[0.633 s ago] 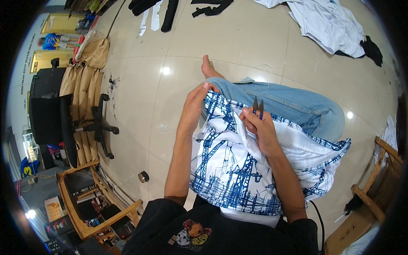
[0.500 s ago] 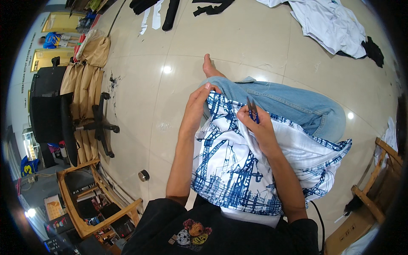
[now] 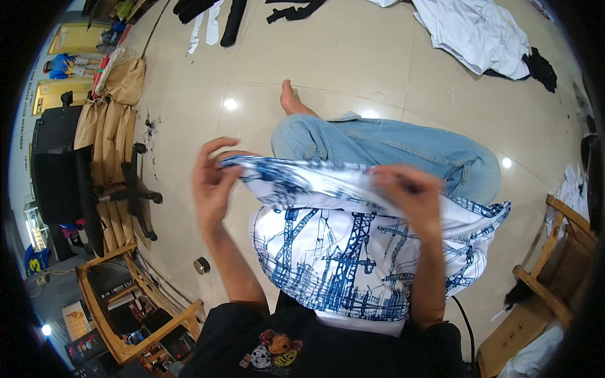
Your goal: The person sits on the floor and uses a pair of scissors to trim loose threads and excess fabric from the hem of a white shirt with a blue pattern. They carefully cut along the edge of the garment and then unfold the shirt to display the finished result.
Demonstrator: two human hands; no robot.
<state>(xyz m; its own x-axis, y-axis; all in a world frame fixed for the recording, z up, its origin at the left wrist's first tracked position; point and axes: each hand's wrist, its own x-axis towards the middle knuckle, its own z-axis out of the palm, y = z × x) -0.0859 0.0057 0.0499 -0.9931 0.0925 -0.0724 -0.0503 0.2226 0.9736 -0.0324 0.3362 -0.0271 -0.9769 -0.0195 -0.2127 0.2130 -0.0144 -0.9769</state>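
Observation:
A white cloth printed with blue cranes [image 3: 334, 252] lies across my lap, its upper part lifted and folded over. My left hand [image 3: 214, 183] pinches the cloth's far left corner between thumb and fingers. At the other end of the raised fold, my right hand [image 3: 413, 195] is closed on the cloth and smeared by motion. A dark spot shows within the right hand's grip; the thread snips seen there before cannot be made out clearly. The cloth's right part trails over my jeans [image 3: 403, 148].
Tiled floor surrounds me. White garments [image 3: 472, 38] lie far right, black strips [image 3: 236, 22] at the far edge. An office chair [image 3: 88, 195] and wooden frame [image 3: 107, 315] stand left; a round metal object [image 3: 201, 265] sits near them. A cardboard box [image 3: 513, 334] is at right.
My left hand has moved left and nearer, drawing the cloth's edge out. My right hand has shifted right and slightly nearer, now gripping the fold; the snips' blades no longer show.

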